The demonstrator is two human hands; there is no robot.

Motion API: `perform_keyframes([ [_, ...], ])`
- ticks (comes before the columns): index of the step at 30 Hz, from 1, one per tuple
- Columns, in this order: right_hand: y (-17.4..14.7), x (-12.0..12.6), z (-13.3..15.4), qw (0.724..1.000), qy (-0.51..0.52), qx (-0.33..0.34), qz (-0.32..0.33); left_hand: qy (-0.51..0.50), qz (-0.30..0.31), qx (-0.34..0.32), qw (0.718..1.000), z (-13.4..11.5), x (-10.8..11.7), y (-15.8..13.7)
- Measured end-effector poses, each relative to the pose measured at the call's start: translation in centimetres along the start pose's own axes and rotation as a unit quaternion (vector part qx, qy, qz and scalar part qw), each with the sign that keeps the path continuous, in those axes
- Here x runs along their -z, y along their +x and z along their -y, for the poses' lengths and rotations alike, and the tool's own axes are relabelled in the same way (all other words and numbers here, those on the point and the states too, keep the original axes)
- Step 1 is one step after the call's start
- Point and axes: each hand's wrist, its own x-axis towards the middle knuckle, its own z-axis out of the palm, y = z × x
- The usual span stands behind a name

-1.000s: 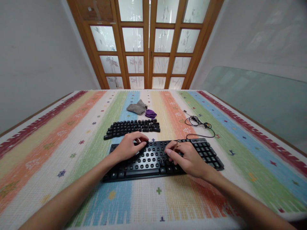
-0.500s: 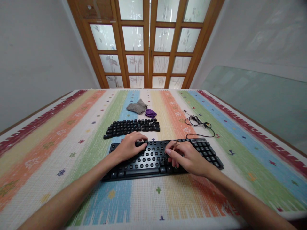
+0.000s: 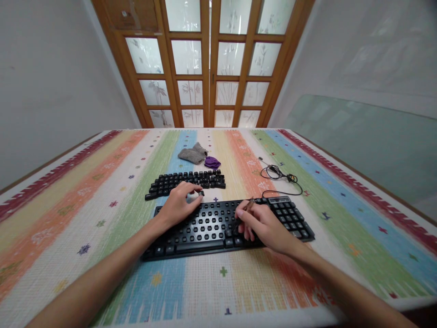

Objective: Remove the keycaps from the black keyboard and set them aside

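A black keyboard (image 3: pixel 201 247) lies in front of me, many of its key posts bare in the middle and left. Its number pad and bottom row still carry caps. My left hand (image 3: pixel 180 203) is above the keyboard's upper edge, thumb and forefinger pinching a black keycap (image 3: pixel 201 193). Beyond it, loose keycaps (image 3: pixel 165 185) lie in rows. My right hand (image 3: pixel 257 222) is closed over the right-middle part of the keyboard. It grips a thin brownish tool (image 3: pixel 251 204), whose lower end is hidden by the fingers.
Behind the loose keycaps lie a crumpled grey cloth (image 3: pixel 191 155) and a purple cloth (image 3: pixel 212 162). A coiled black cable (image 3: pixel 278 173) runs from the keyboard's back right. A striped tablecloth (image 3: pixel 223 291) covers the table, with wooden glazed doors (image 3: pixel 210 79) beyond.
My left hand has lifted away from the key area toward the loose keycaps, the keycap in its pinch. My right hand stays over the same part of the keyboard. The view has shifted slightly.
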Motion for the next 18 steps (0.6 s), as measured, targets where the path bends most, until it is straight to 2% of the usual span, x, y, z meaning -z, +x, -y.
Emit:
perform_keyframes([
  [2, -0.5, -0.3, 0.7, 0.992, -0.103, 0.079, 0.000, 0.019, -0.019, 0.002, 1.000, 0.6, 0.1, 0.1],
  [4, -0.9, -0.7, 1.4, 0.969, -0.190, 0.158, 0.003, 0.038, -0.030, 0.002, 0.999, 1.1, 0.1, 0.2],
  [6, -1.0, -0.9, 1.7, 0.953, -0.230, 0.198, 0.018, 0.050, -0.032, 0.001, 0.998, 1.6, 0.1, 0.2],
  [9, -0.8, -1.1, 1.4, 0.958, -0.216, 0.184, 0.033, 0.059, -0.023, -0.007, 0.998, 1.9, 0.1, 0.3],
  [13, -0.4, -1.0, 0.9, 0.966, -0.204, 0.156, 0.014, 0.083, -0.019, -0.019, 0.996, 2.1, 0.0, 0.3],
  [15, -0.4, -1.1, 1.0, 0.955, -0.243, 0.170, 0.015, 0.102, -0.020, -0.019, 0.994, 2.2, -0.1, 0.3],
  [18, -0.7, -1.6, 1.3, 0.917, -0.340, 0.206, 0.034, 0.122, -0.022, -0.015, 0.992, 2.3, -0.1, 0.3],
])
